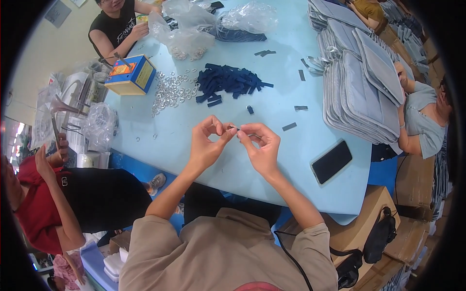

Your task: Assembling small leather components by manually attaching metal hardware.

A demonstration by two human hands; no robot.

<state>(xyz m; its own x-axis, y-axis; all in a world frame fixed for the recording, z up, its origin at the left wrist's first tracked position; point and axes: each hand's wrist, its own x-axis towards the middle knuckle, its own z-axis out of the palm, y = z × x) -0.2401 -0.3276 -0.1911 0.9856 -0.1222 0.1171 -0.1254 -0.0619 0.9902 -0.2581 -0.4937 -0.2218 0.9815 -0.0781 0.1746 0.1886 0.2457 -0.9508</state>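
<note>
My left hand (206,146) and my right hand (263,149) meet above the near part of the light blue table (272,174). Thumb and fingers of each are pinched together around a tiny item, partly dark, which the fingertips mostly cover; its kind cannot be made out. Just beyond them lies a small folded dark blue piece (250,109). Farther off is a heap of short navy fabric strips (228,81). Many silvery metal rings (167,94) are scattered to the left of that heap.
A blue and yellow box (131,75) stands at the left, near clear plastic bags (184,31). Stacked grey padded sleeves (357,97) fill the right side. A dark-screened phone (331,161) lies near the right edge, below loose grey strips (289,126). Other people work around the table.
</note>
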